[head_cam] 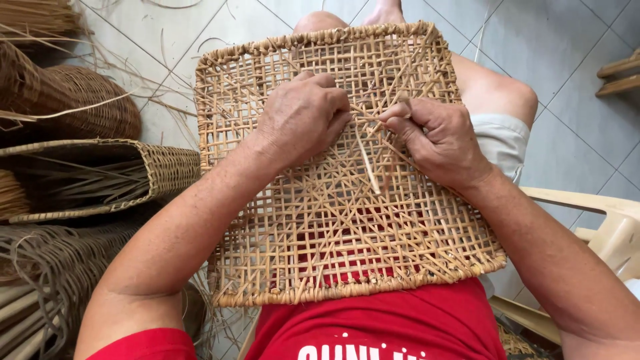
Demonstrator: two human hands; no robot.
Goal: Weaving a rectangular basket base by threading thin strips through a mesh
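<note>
- Presently, woven cane panel (347,233): squarish, propped on the person's lap, braided rim all round; far edge points away toward the knees, near edge against the red shirt (380,327).
- Left hand (303,117): curled shut, knuckles up, pressing on the mesh by a loose cane strip (367,163).
- Right hand (437,137): pinched on the strip's upper end — the strip runs down toward the body.
- Open room: tiled floor (567,60) right and beyond; baskets (100,173) crowd the left.

Baskets (100,173) crowding left; open floor (573,80) right.
</note>
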